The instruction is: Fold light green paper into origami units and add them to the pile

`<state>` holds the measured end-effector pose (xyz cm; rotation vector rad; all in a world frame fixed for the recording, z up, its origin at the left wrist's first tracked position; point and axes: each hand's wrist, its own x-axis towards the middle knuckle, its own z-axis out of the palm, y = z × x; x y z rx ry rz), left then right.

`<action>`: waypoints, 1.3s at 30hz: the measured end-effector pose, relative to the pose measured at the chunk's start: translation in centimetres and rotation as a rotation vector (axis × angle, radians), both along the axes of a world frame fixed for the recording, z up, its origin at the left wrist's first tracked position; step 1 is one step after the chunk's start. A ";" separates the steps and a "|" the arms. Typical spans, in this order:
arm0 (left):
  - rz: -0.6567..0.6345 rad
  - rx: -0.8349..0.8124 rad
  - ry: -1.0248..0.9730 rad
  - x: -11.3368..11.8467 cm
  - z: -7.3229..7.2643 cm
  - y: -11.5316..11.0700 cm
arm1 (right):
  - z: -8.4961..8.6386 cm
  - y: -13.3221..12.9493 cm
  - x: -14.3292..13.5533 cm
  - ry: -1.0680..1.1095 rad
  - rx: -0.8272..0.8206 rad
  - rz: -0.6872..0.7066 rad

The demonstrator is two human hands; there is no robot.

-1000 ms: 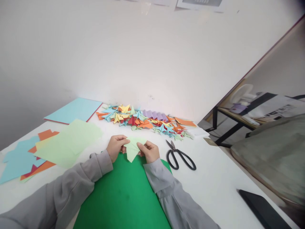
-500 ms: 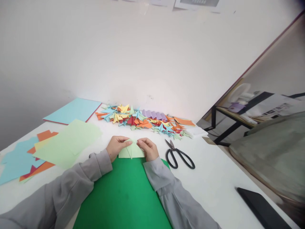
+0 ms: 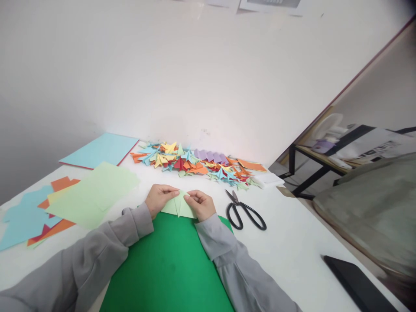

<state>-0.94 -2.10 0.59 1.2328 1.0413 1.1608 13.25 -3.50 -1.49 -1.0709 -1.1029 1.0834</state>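
Paper folding at a white table [image 3: 276, 251], seen from beside the worker: the folded light-green paper [image 3: 179, 205] lies between the two hands at the far end of a green mat [image 3: 172, 264], its lower edge overlapping the mat in view; whether it rests there or is held just above, I cannot tell. The left hand [image 3: 160, 200] grasps the paper's upper left part, thumb on the near face; the right hand [image 3: 202, 204] grasps the upper right in the same way. A narrow pointed flap runs down the middle, its tip toward the worker. The step appears to be the setting of folds about this centre line. To do it well, the thumbs should bear evenly on both sides, the edges should be matched before any crease is pressed hard, and pressure should run from the centre outward against the mat; uneven pinching would probably skew the point. Scissors [image 3: 239, 208] lie apart, to the right
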 end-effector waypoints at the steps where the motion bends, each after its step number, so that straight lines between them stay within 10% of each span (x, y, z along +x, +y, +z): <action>1: -0.001 -0.006 0.008 0.0 0.0 0.0 | 0.0 -0.1 -0.1 0.002 -0.002 0.001; 16: -0.051 0.112 0.014 0.0 0.1 -0.1 | 0.1 0.3 0.5 -0.049 0.046 -0.141; 39: -0.101 0.161 0.018 -0.1 0.0 0.2 | 1.3 0.1 1.2 -0.030 0.056 0.072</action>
